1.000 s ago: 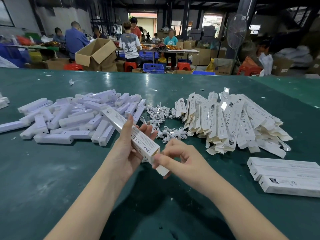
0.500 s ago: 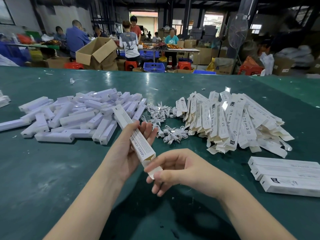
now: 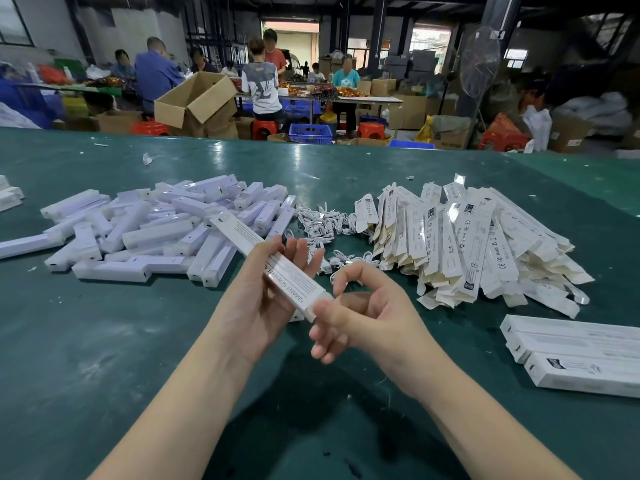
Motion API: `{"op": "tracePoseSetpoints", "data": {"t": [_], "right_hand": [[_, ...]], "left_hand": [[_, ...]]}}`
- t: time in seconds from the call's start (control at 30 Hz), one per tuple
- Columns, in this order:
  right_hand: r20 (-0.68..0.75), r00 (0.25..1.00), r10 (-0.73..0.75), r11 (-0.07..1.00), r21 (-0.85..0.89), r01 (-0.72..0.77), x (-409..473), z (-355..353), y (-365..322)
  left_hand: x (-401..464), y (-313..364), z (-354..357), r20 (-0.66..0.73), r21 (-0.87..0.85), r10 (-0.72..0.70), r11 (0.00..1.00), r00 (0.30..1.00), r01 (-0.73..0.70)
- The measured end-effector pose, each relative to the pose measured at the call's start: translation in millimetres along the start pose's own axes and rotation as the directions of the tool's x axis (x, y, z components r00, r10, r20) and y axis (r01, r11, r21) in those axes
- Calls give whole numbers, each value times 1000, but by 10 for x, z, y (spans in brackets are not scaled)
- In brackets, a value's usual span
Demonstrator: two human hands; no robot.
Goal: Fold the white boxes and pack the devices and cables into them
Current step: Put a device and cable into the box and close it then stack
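Observation:
My left hand [image 3: 259, 299] holds a long white box [image 3: 273, 266] with printed text, its far end pointing up-left over the device pile. My right hand [image 3: 367, 313] is at the box's near end, thumb pressing on the end flap, other fingers loosely curled and holding nothing. A heap of white bar-shaped devices [image 3: 156, 233] lies on the left of the green table [image 3: 104, 341]. Coiled white cables [image 3: 322, 223] lie in the middle. A pile of flat unfolded white boxes [image 3: 467, 244] lies on the right.
Three packed white boxes [image 3: 581, 351] are stacked at the right edge. More white pieces [image 3: 8, 197] sit at the far left edge. Beyond the table stand an open cardboard box [image 3: 194, 102], stools, crates and several people at other tables.
My right hand has pushed the near end flap in and its fingers have opened away from the box. The box has tilted a little more upright in my left hand.

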State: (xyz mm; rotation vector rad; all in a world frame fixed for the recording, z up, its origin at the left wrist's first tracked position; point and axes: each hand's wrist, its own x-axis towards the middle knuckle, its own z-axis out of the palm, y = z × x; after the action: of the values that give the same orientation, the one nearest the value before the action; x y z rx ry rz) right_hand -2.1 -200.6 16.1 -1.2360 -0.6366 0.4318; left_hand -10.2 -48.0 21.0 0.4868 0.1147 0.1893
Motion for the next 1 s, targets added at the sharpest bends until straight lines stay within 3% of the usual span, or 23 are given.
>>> {"op": "tracePoseSetpoints", "data": {"t": [0.5,0.7,0.8,0.87,1.0], "right_hand": [[27,998,53,998,15,-54,24,-26,55],[-74,997,-1,961,-275,-20,27,-41,112],[-99,995,-16,946,-323,-17,20,-55,173],[-107,989,-101,897,-440,44,16,-47,208],[-46,981,-187,797,-591,124,8,-68,204]], "left_hand": [[44,10,-69,75,-90,-5,996,997,12],[-19,-68,-45,176,-133,-198,966,964,223],[-61,-60,-40,233,-93,-241,959,942,268],[-86,-55,-12,241,-95,-261,952,935,291],[-111,-57,28,211,-53,-229,968,950,245]]}}
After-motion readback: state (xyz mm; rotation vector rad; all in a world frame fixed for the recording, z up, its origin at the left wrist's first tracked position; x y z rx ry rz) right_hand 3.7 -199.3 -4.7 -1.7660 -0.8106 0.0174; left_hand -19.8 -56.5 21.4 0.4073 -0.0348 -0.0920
